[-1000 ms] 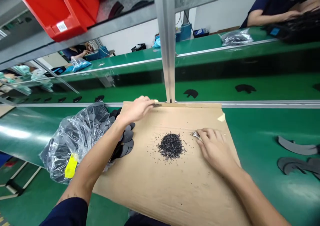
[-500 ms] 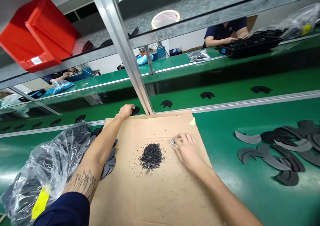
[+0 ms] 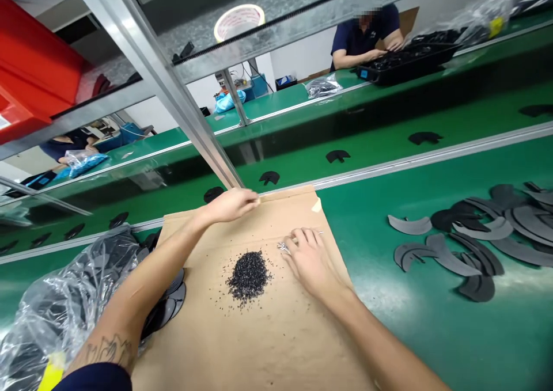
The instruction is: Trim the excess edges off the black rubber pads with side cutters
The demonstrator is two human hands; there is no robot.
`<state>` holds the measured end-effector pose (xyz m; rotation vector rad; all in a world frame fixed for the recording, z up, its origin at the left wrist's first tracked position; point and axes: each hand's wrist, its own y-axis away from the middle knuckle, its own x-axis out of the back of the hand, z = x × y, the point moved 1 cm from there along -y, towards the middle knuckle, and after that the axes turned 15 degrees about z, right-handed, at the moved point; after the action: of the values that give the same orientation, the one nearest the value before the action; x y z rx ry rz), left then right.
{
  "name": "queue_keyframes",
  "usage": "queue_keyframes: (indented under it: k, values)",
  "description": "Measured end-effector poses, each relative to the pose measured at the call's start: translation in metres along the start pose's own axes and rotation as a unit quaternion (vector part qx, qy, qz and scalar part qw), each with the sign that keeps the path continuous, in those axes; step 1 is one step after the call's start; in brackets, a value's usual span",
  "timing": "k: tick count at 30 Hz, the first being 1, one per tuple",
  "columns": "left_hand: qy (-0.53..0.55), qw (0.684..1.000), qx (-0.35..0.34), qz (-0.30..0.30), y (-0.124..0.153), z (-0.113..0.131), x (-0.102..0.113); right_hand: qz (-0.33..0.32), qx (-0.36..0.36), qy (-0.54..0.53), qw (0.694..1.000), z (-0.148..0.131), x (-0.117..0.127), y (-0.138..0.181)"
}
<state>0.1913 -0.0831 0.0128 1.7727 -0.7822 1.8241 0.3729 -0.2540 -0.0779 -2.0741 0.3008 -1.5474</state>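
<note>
My left hand (image 3: 233, 205) is above the far edge of the cardboard sheet (image 3: 220, 345), its fingers loosely bent and pointing right, with nothing visible in it. A flat black fan-shaped piece (image 3: 213, 194) lies on the green belt just behind that hand. Over the right part of the cardboard, my right hand (image 3: 309, 258) has its fingers curled down around a small silver metal tool (image 3: 283, 247). Most of the tool is hidden under the fingers, so its kind cannot be made out. Between my hands, tiny black bits (image 3: 249, 276) are heaped on the cardboard.
Grey and black curved pieces (image 3: 453, 235) are scattered at right. A clear plastic bag (image 3: 73, 299) of dark pieces is beside my left arm. A metal post (image 3: 173, 91), a shelf with a tape roll (image 3: 239, 22) and a red bin (image 3: 34, 63) stand ahead. Co-workers sit beyond.
My left hand has left the black piece on the belt and moved right, over the cardboard's far edge. My right hand stays at the silver tool. The view has shifted right.
</note>
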Motion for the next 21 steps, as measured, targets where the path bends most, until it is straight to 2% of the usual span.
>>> queue_keyframes:
  k: [3, 6, 9, 11, 14, 17, 19, 21]
  values:
    - [-0.017, 0.997, 0.048, 0.049, -0.043, 0.031, -0.020, 0.000, 0.005, -0.001, 1.000, 0.001, 0.001, -0.001]
    - [-0.025, 0.989, 0.124, 0.079, -0.081, 0.041, -0.034, 0.007, 0.011, -0.002, 1.000, 0.000, 0.003, -0.001]
    - [-0.004, 0.983, 0.160, 0.095, -0.099, 0.039, -0.032, 0.022, 0.011, -0.002, 1.000, -0.001, 0.005, -0.002]
    - [0.018, 0.981, 0.156, 0.111, -0.097, 0.039, -0.024, 0.034, 0.000, -0.004, 0.999, 0.000, 0.005, -0.003]
    - [0.060, 0.982, 0.120, 0.136, -0.071, 0.043, -0.014, 0.110, -0.021, -0.012, 0.994, 0.002, 0.007, -0.007]
    - [0.168, 0.977, 0.044, 0.126, -0.017, 0.054, -0.010, 0.232, -0.002, -0.021, 0.972, 0.003, 0.012, -0.010]
    - [0.285, 0.952, -0.021, 0.109, 0.026, 0.060, -0.009, 0.235, 0.039, -0.056, 0.969, 0.000, 0.013, -0.012]
    - [0.360, 0.926, -0.056, 0.098, 0.067, 0.055, -0.007, 0.203, 0.092, -0.122, 0.967, -0.006, 0.010, -0.014]
